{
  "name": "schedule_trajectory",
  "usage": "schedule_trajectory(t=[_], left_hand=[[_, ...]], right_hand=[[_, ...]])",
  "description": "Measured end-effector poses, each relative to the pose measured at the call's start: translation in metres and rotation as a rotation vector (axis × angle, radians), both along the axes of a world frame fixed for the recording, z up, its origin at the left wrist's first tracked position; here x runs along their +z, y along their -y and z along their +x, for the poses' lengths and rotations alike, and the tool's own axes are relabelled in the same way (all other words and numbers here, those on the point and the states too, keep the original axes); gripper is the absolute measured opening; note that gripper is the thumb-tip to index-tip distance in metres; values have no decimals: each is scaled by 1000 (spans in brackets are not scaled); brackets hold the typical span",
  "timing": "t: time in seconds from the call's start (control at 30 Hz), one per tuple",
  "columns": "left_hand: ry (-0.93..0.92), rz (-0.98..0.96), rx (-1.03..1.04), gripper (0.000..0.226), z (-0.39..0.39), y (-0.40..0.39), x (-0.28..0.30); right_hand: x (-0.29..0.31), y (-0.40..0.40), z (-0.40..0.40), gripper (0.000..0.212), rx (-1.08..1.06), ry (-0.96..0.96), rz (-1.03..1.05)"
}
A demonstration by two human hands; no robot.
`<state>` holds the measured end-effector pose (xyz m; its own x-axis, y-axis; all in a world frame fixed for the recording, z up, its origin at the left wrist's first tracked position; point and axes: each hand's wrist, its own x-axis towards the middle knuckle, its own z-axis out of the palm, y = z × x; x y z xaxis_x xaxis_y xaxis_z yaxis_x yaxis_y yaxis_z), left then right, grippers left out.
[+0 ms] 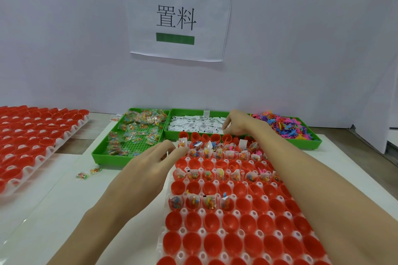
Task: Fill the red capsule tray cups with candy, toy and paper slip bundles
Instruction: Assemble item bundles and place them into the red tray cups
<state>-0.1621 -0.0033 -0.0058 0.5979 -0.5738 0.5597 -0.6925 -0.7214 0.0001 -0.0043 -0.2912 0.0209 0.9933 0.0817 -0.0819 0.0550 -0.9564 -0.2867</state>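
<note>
The red capsule tray (237, 221) lies under your forearms. Your left hand (150, 163) rests relaxed at its far-left corner. Your right hand (234, 122) curls over the paper slips (193, 123); I cannot tell what it holds.

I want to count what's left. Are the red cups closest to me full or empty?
Empty. The nearest rows of red cups show only bare red insides, with no candy, toy or slip.

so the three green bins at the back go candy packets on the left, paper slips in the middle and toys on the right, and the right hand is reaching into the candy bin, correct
Not quite. The bin order is right, but the head view shows the right hand at the middle bin, over the paper slips, not the candy bin. The candy packets sit on the left and the toys on the right, as you said.
</note>
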Motion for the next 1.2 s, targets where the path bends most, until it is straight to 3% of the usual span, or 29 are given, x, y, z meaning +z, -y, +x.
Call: schedule_trajectory(t=[0.57, 0.7, 0.83, 0.97, 1.1, 1.2], left_hand=[[-52, -124, -53, 48, -3, 7, -4], [-44, -324, -38, 25, -2, 13, -7], [-282, -721, 22, 17, -4, 16, -4], [-666, -1040, -122, 12, -11, 21, 5], [-895, -1048, -217, 15, -20, 32, 10], [-958, -976, -279, 17, -28, 43, 7]], right_hand=[[-11, 27, -33, 14, -115, 346, 384], [-18, 29, -41, 11, -168, 389, 437], [-9, 24, -64, 16, -163, 400, 501], [4, 4, -115, 13, -86, 434, 699], [13, -20, -179, 11, 102, 354, 760], [7, -31, -212, 14, 95, 404, 710]])
